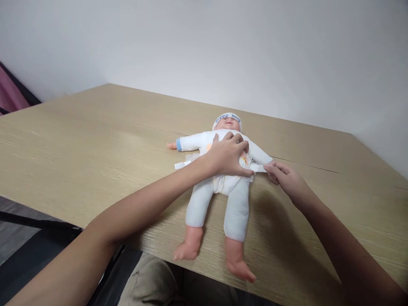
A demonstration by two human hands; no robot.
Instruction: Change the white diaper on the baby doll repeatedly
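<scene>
A baby doll (236, 219) lies face up on the table, in white clothes with blue cuffs and a "Happy Baby" headband (228, 117). A white diaper (225, 184) is around its hips, partly hidden by my hand. My left hand (230, 154) rests across the doll's belly with fingers spread and bent, its thumb by the diaper's right edge. Out to the right, my right hand (280, 173) pinches the end of a white diaper tab (259, 168), which is stretched sideways. Another white tab (183, 164) sticks out loose on the left side.
The wooden table (79, 140) has thin seams running across it and meets a pale wall (204, 51) at the back. The doll's feet lie near the front edge. A dark chair (41, 259) and my legs are below that edge. Pink cloth (11, 91) shows at the far left.
</scene>
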